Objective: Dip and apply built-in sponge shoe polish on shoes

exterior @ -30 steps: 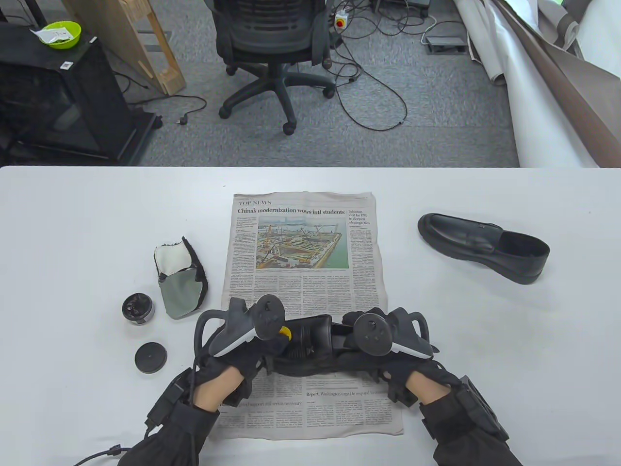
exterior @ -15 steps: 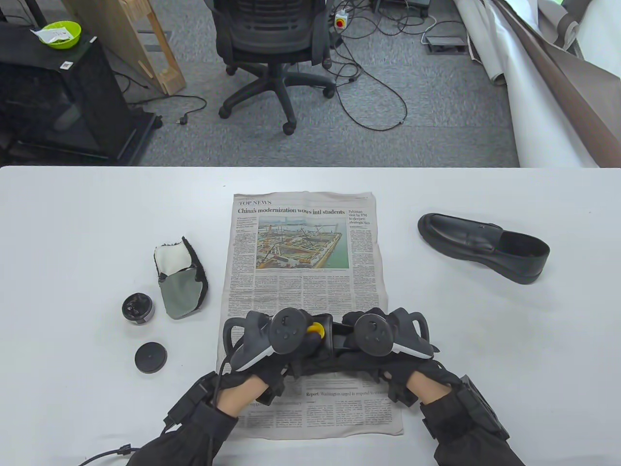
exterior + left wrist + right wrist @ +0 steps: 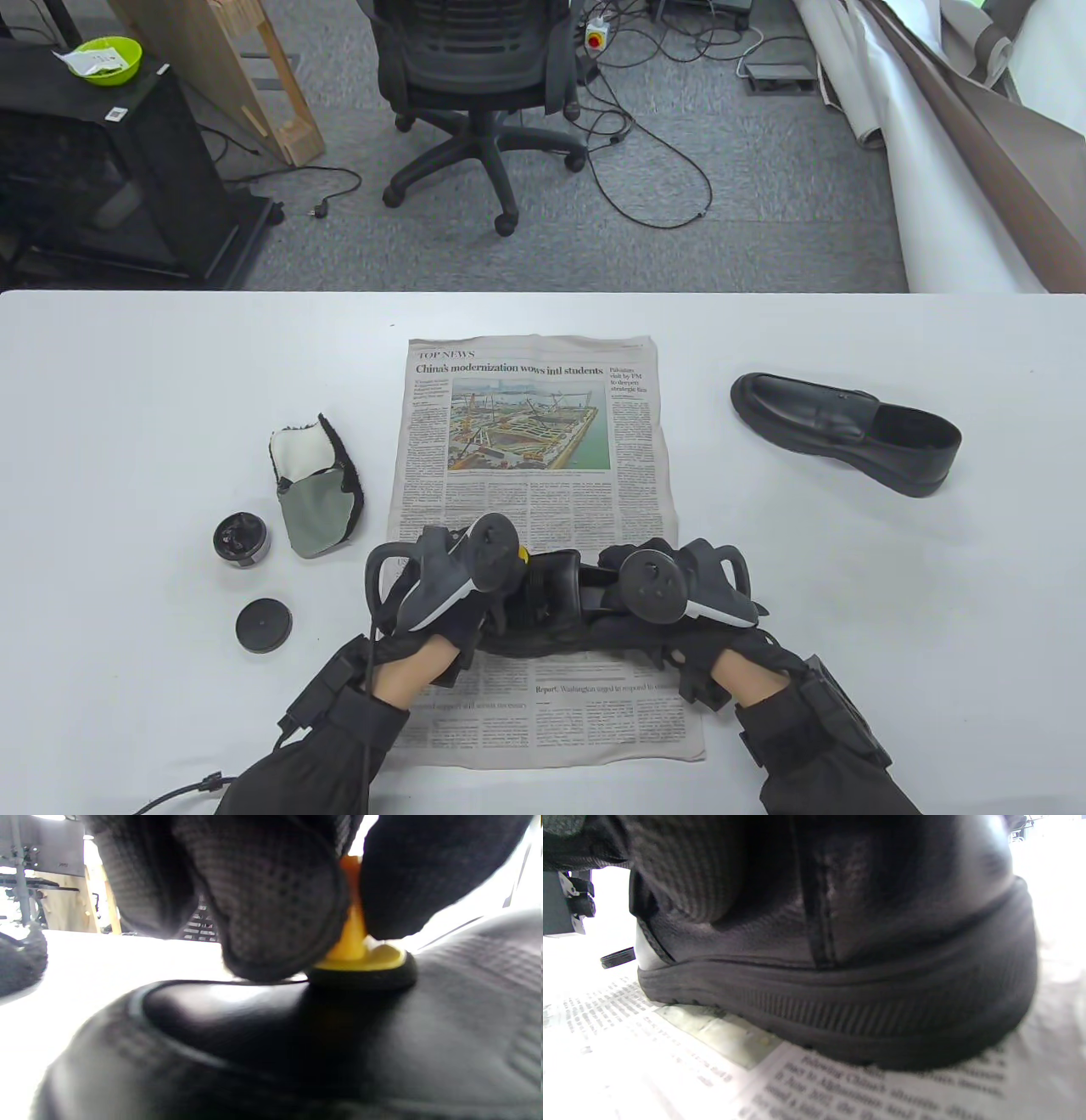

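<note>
A black loafer lies on the newspaper near the table's front. My left hand pinches the yellow handle of the sponge applicator and presses its black sponge on the shoe's upper. My right hand grips the shoe's heel end; the heel and sole show in the right wrist view. The open polish tin and its lid sit to the left. A second black loafer lies at the right.
A grey and white polishing mitt lies beside the tin, left of the newspaper. The table's far edge borders a floor with an office chair and cables.
My left hand has swept the applicator right and then back left along the shoe's upper. The right hand and the shoe have stayed in place.
</note>
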{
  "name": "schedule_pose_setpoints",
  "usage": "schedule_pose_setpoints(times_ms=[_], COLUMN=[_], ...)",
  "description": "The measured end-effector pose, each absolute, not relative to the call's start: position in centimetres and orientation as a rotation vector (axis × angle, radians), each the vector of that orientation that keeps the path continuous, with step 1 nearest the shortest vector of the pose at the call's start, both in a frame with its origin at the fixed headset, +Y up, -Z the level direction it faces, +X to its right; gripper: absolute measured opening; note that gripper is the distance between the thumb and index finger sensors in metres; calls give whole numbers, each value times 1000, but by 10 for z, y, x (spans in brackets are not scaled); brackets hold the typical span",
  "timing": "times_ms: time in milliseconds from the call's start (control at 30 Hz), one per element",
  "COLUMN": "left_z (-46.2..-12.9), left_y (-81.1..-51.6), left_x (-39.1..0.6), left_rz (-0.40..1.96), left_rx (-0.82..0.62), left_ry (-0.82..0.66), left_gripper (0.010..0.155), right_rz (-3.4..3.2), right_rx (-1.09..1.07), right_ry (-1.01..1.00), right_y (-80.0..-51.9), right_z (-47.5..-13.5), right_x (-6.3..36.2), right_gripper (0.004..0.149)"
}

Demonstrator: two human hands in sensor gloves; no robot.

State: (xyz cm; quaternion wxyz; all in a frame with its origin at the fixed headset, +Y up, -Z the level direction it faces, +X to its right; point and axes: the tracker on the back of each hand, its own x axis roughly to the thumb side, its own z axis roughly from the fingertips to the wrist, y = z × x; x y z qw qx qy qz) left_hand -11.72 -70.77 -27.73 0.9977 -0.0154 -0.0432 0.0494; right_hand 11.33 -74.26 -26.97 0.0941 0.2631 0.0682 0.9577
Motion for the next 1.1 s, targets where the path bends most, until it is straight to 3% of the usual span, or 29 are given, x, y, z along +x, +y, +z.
schedule_pose_setpoints(times_ms=[167, 267, 533, 733, 867, 1100], left_z=[-277, -274, -276, -268, -266, -264], left_y=[-703, -689, -658, -668, -679, -695], left_x=[-131, -146, -230, -268, -292, -325], left_rz=[22, 8, 75, 5, -101, -47], left_rx=[-89, -53, -103, -215, -370, -436], left_ry=[-37, -12, 175, 290, 358, 449], left_gripper=[48, 48, 49, 49, 50, 51], right_rz=[2844, 2846, 2847, 2849, 2849, 2848], right_rx=[774, 771, 767, 764, 765, 767], right_ry=[205, 204, 202, 198, 198, 197], right_y=[-743, -742, -742, -743, -743, -743], right_z=[-269, -269, -269, -269, -269, -269], right_x=[113, 113, 113, 113, 113, 113], right_gripper=[44, 44, 44, 44, 44, 44])
